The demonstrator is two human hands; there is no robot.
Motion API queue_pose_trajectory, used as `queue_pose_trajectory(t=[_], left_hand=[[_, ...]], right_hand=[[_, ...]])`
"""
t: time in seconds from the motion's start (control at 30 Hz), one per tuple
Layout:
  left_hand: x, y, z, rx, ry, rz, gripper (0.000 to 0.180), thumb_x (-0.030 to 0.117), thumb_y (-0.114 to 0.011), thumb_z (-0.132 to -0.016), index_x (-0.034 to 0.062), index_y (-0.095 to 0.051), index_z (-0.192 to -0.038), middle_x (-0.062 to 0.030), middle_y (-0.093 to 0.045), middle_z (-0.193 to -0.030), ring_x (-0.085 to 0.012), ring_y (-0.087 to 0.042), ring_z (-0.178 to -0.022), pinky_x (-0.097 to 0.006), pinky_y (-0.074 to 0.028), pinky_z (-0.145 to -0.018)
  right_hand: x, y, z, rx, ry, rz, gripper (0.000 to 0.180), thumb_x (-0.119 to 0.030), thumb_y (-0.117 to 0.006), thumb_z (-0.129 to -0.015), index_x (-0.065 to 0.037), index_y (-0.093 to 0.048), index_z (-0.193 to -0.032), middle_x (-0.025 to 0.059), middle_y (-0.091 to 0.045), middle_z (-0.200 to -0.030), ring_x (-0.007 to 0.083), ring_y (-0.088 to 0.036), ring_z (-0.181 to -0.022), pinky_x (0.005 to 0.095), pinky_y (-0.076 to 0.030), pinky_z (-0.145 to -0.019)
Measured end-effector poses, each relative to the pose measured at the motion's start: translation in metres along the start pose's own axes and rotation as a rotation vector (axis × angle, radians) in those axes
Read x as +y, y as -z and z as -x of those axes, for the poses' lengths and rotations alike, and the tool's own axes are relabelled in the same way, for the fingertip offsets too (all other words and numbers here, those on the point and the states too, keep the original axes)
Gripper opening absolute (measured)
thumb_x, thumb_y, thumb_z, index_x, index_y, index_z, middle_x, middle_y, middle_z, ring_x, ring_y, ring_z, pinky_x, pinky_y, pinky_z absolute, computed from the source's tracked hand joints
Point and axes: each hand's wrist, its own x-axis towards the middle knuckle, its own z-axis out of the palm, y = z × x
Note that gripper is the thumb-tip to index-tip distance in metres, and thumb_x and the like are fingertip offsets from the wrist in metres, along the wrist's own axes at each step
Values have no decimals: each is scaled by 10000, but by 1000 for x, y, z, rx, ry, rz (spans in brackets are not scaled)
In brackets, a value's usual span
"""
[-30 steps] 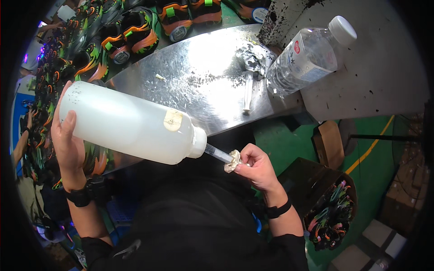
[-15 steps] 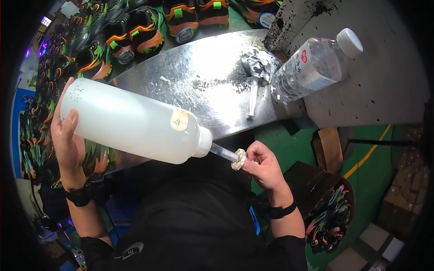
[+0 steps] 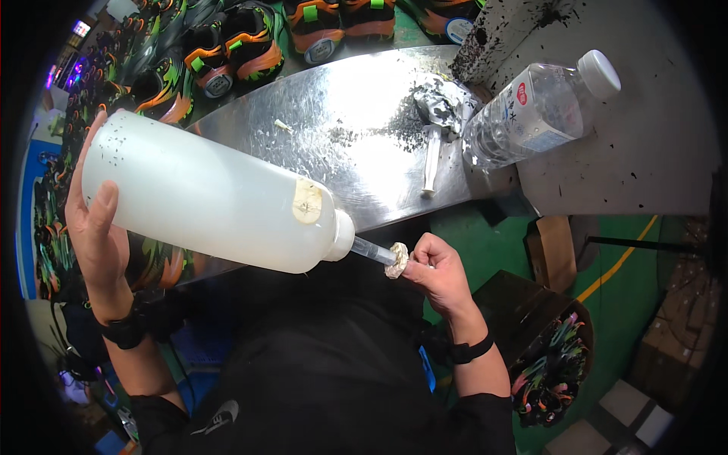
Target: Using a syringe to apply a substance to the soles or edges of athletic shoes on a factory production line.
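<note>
A large whitish, translucent plastic bottle point(image 3: 205, 189) lies tilted across in front of me, its base up at the left and its neck lower at the right. My left hand point(image 3: 100, 227) cups the base, thumb on the near side. A clear syringe point(image 3: 370, 249) has its front end inside the bottle's mouth. Lumpy pale wrapping point(image 3: 396, 260) surrounds its rear end. Right behind that wrapping, my right hand point(image 3: 440, 277) is closed, thumb and fingers pinched on the syringe's plunger end, which they mostly hide.
A metal bench point(image 3: 318, 144) with dark flecks spreads beyond the bottle. On it lie a second syringe point(image 3: 431, 163) and a crumpled, stained wad point(image 3: 444, 102). A clear capped bottle point(image 3: 523, 114) leans at the right. Black-orange shoes point(image 3: 254, 42) line the far side; an open carton point(image 3: 552, 254) stands right.
The bottle's base and my left hand have shifted slightly left and up. The syringe is still in the bottle's mouth, with my right hand on its end.
</note>
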Motion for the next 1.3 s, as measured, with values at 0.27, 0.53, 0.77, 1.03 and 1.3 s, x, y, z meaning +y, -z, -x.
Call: queue_pose_trajectory(t=[0.27, 0.53, 0.77, 1.03, 1.3], left_hand=[[10, 3, -10, -44, -107, -121, 756, 317, -655, -862, -59, -401, -1467, -197, -493, -1451, -258, -517, -1309, -377, -371, -1116], [32, 5, -28, -211, -226, -313, 853, 429, -660, -866, -77, -354, -1480, -222, -413, -1514, -286, -466, -1369, -410, -355, -1143], [38, 3, -32, -241, -237, -308, 866, 450, -664, -872, -75, -347, -1483, -226, -414, -1513, -289, -455, -1377, -414, -355, -1144], [34, 1, -34, -196, -297, -279, 722, 369, -653, -869, -38, -463, -1434, -177, -469, -1490, -259, -512, -1324, -389, -387, -1114], [36, 1, -33, -179, -290, -311, 730, 381, -664, -861, -24, -469, -1436, -179, -468, -1490, -267, -503, -1334, -409, -382, -1122]], right_hand=[[-25, -12, 7, -59, -51, 304, 272, -42, -655, -903, -58, -454, -1085, 45, -615, -924, 86, -577, -797, 247, -478, -705], [-36, -20, 8, -289, -66, 699, 446, -62, -508, -980, -66, -380, -1408, 121, -628, -994, 217, -610, -899, 341, -484, -836], [-13, -18, 10, -266, 12, 618, 459, -122, -532, -996, -71, -374, -1424, 109, -630, -965, 221, -606, -869, 338, -482, -817], [-10, -15, 6, -87, -57, 731, 415, -263, -647, -944, -18, -555, -1266, 116, -697, -841, 206, -651, -747, 343, -510, -737], [4, -1, 2, -115, -14, 771, 490, -506, -636, -944, -20, -680, -912, -12, -574, -693, 62, -484, -667, 269, -432, -609]])
